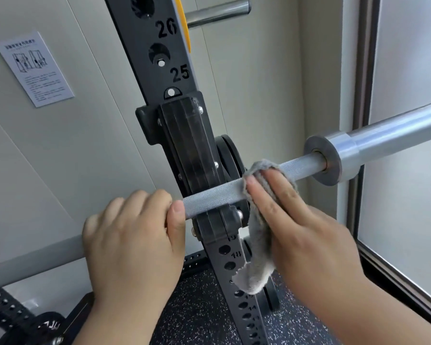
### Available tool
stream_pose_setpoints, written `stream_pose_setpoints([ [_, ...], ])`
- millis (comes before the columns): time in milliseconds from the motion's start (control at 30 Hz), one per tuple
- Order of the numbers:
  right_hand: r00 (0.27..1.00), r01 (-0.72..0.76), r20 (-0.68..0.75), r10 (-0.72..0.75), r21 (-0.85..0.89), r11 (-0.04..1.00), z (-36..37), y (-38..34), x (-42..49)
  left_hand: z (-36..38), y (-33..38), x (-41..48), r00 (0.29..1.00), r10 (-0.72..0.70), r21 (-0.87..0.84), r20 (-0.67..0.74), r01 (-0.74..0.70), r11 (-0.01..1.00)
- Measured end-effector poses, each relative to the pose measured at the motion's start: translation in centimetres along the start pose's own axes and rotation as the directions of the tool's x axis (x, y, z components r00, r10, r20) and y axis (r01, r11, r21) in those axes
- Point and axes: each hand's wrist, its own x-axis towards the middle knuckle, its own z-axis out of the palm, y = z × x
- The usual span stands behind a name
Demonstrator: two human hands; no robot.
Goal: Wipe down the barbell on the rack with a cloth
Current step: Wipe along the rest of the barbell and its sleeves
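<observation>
A silver barbell (214, 192) lies across the black rack upright (184, 135), resting in its hook, with the thick sleeve (383, 135) running off to the right. My left hand (132, 240) is wrapped around the bar just left of the upright, thumb on the knurled part. My right hand (296, 215) presses a grey cloth (259, 245) over the bar just right of the upright, fingers laid flat on it. The cloth's loose end hangs down below the bar.
The upright carries numbered holes, 25 and 26 above the hook. A steel storage peg (219, 12) and a yellow plate edge sit at the top. A paper notice (34, 68) hangs on the left wall. A frosted window (408, 170) is right, speckled rubber floor (197, 314) below.
</observation>
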Motion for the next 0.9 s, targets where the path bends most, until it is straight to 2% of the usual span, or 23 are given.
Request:
stream_pose_setpoints([
  [100, 0.987, -0.145, -0.068, 0.145, 0.008, 0.989, -0.1, 0.1, -0.2, 0.5, 0.8, -0.8, 0.998, -0.052, 0.039, -0.018, 0.053, 0.998],
  [200, 0.997, -0.063, 0.053, 0.061, 0.044, 0.997, 0.8, -1.6, -0.8, 0.7, 0.9, -0.7, 0.998, -0.058, 0.038, -0.016, 0.058, 0.998],
  [300, 0.996, 0.012, 0.086, -0.014, 0.033, 0.999, 0.2, -0.6, -0.8, 0.5, 0.4, -0.1, 0.999, -0.042, 0.014, -0.001, 0.042, 0.999],
  [433, 0.994, -0.068, 0.077, 0.075, -0.083, 0.994, -0.6, 1.2, -0.1, 0.4, 0.4, 0.7, 1.0, -0.027, 0.009, 0.004, 0.027, 1.0],
  [533, 0.982, -0.108, 0.155, 0.106, -0.001, 0.994, 0.3, -1.5, 0.2, 0.4, 0.5, 0.9, 0.999, -0.027, -0.007, -0.017, 0.027, 1.0],
  [600, 0.989, -0.092, 0.125, 0.079, 0.104, 0.99, 0.4, -2.9, 0.2, 0.3, 0.4, 1.1, 1.0, -0.015, -0.014, -0.024, 0.014, 1.0],
  [700, 0.998, -0.022, 0.063, 0.021, 0.015, 1.0, -0.6, -1.2, 0.6, 0.2, 0.3, 1.3, 1.0, -0.001, -0.003, -0.012, 0.001, 1.0],
  [767, 0.995, -0.084, 0.052, 0.084, -0.006, 0.996, -0.9, 0.0, 0.8, 0.2, 0.2, 1.4, 1.0, 0.004, 0.0, -0.017, -0.004, 1.0],
  [833, 0.986, -0.166, -0.016, 0.167, 0.05, 0.985, -0.5, -0.6, 0.9, 0.2, 0.2, 1.4, 1.0, 0.006, -0.001, -0.018, -0.006, 1.0],
  [900, 0.991, -0.134, -0.002, 0.135, 0.094, 0.986, 0.4, -2.3, 0.8, 0.2, 0.2, 1.3, 1.0, 0.001, -0.002, -0.016, -0.001, 1.0],
])
